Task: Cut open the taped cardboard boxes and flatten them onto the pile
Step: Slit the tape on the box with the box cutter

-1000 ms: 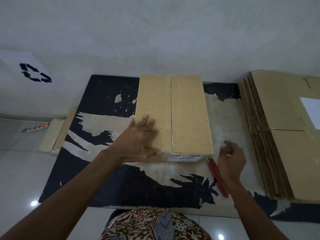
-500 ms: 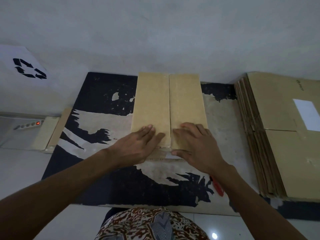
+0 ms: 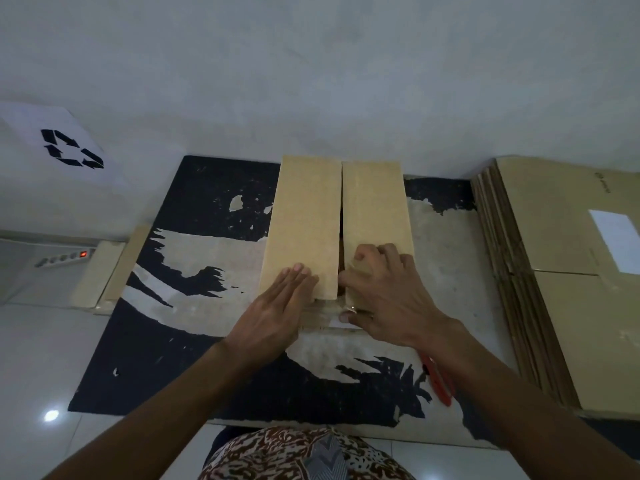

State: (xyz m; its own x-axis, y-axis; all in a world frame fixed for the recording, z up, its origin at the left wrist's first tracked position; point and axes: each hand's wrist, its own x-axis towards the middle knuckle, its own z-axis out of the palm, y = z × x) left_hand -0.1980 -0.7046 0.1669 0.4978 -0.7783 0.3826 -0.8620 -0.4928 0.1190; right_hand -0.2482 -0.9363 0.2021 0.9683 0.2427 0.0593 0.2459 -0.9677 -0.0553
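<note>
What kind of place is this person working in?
Probably a cardboard recycling or packing corner on a tiled floor: a recycling-symbol sign on the wall, a pile of flattened boxes, and a worn cutting mat.

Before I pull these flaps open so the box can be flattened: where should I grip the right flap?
Grip the right flap by its inner long edge at the centre seam, coming from the middle with fingers hooked under. The seam has parted into a dark gap, and the right hand already curls there. The left hand lies flat on the left flap.
</note>
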